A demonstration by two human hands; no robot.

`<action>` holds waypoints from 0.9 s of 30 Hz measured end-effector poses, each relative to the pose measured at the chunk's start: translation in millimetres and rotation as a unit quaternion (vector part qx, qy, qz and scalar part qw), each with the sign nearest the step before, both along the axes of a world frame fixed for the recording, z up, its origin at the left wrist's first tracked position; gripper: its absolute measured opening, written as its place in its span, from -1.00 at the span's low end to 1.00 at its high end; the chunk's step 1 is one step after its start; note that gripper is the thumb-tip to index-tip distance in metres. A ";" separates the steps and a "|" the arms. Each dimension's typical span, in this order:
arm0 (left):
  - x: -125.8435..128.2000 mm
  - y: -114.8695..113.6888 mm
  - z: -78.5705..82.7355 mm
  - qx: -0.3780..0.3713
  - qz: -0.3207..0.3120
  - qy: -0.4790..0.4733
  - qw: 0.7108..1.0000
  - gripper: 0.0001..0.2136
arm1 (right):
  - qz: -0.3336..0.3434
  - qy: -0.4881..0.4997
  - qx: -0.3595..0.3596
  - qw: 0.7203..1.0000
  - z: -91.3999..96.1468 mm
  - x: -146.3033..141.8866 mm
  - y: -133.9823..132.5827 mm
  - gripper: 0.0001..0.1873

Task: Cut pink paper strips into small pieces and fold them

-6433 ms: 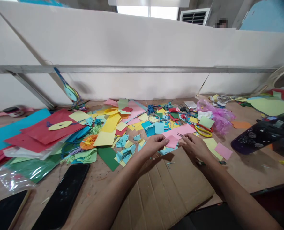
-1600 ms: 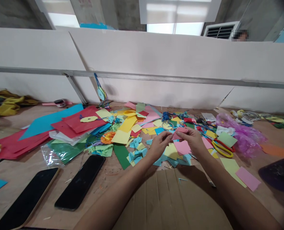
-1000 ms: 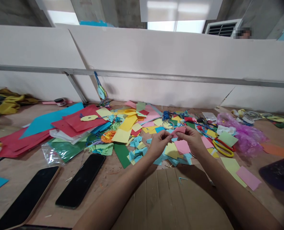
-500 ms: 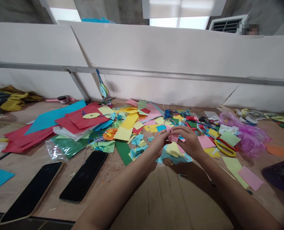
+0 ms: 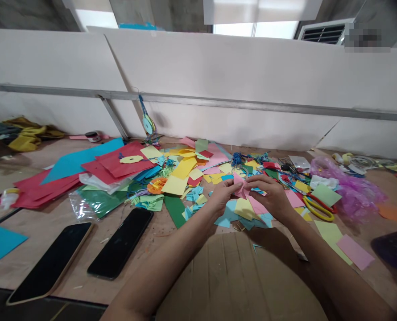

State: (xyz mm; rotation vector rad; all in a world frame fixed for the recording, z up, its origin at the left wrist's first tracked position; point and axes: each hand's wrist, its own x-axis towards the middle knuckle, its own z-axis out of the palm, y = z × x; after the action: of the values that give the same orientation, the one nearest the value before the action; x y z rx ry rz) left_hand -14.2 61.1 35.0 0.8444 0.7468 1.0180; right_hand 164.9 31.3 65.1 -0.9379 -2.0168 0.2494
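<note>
A small piece of pink paper (image 5: 241,186), with creases in it, is held up between my two hands at the centre of the view. My left hand (image 5: 224,197) pinches its left side, thumb near the paper's middle. The fingers of my right hand (image 5: 268,192) close on its right edge from the other side. Beneath and around both hands lie loose cut papers, among them a pale yellow piece (image 5: 245,208) and light blue pieces (image 5: 225,217). Scissors with yellow and red handles (image 5: 319,208) rest to the right of my right hand.
Two phones (image 5: 121,243) lie at the left front. Red sheets (image 5: 121,162) and a blue sheet (image 5: 81,158) are stacked farther back. A purple plastic bag (image 5: 349,187) sits at the right. Brown cardboard (image 5: 232,276) lies before me, and a white panel (image 5: 218,67) closes off the back.
The pink paper has turned in my fingers and now shows a pointed upper corner. Both hands still hold it. The whole view has shifted slightly.
</note>
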 end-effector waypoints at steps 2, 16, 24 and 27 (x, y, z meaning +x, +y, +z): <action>-0.5 -0.1 -0.1 0.017 -0.004 0.012 1.000 -0.53 | 0.003 0.008 -0.013 1.000 2.7 0.6 -1.1 -0.88; 1.9 -4.7 5.7 0.086 0.012 0.065 0.994 -0.58 | -0.075 0.137 -0.174 0.972 4.2 -10.3 -6.6 -0.75; 1.7 -5.3 5.1 0.141 0.012 0.099 0.985 -0.59 | -0.059 0.188 -0.226 0.954 4.8 -9.5 -4.3 -0.69; 1.1 -5.5 7.4 0.124 0.030 0.087 0.988 -0.61 | -0.026 0.242 -0.272 0.931 6.7 -3.4 -0.8 -0.65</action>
State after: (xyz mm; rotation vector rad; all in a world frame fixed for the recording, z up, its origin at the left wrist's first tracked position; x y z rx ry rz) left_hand -13.1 55.6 42.3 1.1440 0.8071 1.1153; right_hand 161.5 30.5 71.8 -1.1267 -1.4776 0.9510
